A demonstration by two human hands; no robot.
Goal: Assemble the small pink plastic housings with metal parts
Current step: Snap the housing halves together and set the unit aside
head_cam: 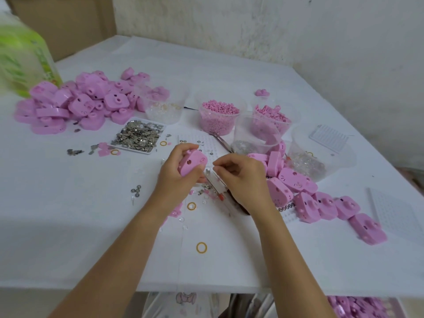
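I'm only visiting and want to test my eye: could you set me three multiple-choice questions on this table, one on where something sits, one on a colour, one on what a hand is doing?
1. Where is the tray of metal bits?
A. beside the big pink pile
B. at the far right edge
C. on the floor
2. What colour is the loose ring nearest the front edge of the table?
A. green
B. yellow
C. black
3. What is the left hand doing?
A. lying flat, empty
B. gripping a pink housing
C. lifting a tub

Answers: 1 A, the tray lies just right of the pile; 2 B, it shows yellow against white; 3 B, its fingers curl round the housing.
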